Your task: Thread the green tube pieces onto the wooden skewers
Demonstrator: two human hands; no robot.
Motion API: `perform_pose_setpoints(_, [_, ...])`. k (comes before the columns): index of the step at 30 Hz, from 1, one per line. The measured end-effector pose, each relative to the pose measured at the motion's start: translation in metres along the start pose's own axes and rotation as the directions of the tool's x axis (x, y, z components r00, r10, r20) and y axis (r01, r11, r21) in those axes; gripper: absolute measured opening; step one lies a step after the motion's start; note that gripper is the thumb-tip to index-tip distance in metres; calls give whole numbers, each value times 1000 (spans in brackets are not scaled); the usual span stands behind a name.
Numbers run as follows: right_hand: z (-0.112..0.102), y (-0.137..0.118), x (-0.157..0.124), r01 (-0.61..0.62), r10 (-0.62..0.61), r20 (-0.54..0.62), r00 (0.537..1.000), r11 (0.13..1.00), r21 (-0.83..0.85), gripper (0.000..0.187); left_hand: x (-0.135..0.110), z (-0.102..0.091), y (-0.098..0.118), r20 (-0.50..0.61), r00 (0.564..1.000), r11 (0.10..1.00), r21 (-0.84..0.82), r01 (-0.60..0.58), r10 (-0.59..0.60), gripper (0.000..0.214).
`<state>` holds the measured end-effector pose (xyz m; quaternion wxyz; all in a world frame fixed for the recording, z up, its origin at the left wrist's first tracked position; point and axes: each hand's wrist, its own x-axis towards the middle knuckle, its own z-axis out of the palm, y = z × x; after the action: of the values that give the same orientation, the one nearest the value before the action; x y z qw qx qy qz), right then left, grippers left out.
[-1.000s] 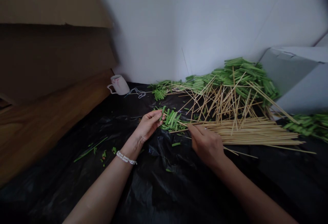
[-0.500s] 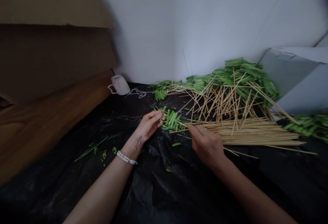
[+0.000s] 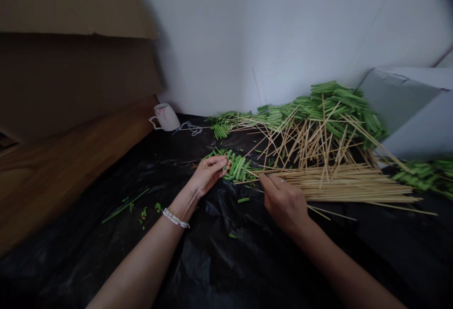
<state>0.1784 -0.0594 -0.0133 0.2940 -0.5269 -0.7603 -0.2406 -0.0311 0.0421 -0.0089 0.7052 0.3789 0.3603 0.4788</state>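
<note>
My right hand [image 3: 285, 200] is closed round a thin wooden skewer [image 3: 252, 173] that points left. Several cut green bean pieces [image 3: 239, 168] sit side by side across the skewer between my two hands. At the skewer's left end my left hand [image 3: 211, 173], with a beaded bracelet on the wrist, pinches a green bean piece [image 3: 228, 157]. The skewer's tip is hidden by the beans and fingers. Beside my right hand lies a thick bundle of bare skewers [image 3: 357, 186]. Loose bean bits [image 3: 219, 152] lie behind my left hand.
Filled skewers of beans [image 3: 336, 104] are piled against the white wall, their sticks crossing toward me. A white mug [image 3: 166, 117] with string [image 3: 193, 129] stands at the back left. Black plastic sheet [image 3: 212, 262] covers the floor. Cardboard [image 3: 78, 78] rises left; a pale box [image 3: 414, 106] stands right.
My left hand has moved slightly right, bringing its bean piece in against the row on the skewer. The piece stood more apart and upright before. My right hand has barely moved.
</note>
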Motion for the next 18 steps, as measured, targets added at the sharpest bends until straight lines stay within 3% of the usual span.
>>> perform_pose_setpoints(7, [0,-1,-1,-1,1,0,1000,999,33,32,1,-5,-3,77,996,998,-26,52,-50,22])
perform_pose_setpoints(18, [2,0,-1,-17,17,5,1000,1000,5,31,-1,0,-4,40,997,997,42,65,-67,21])
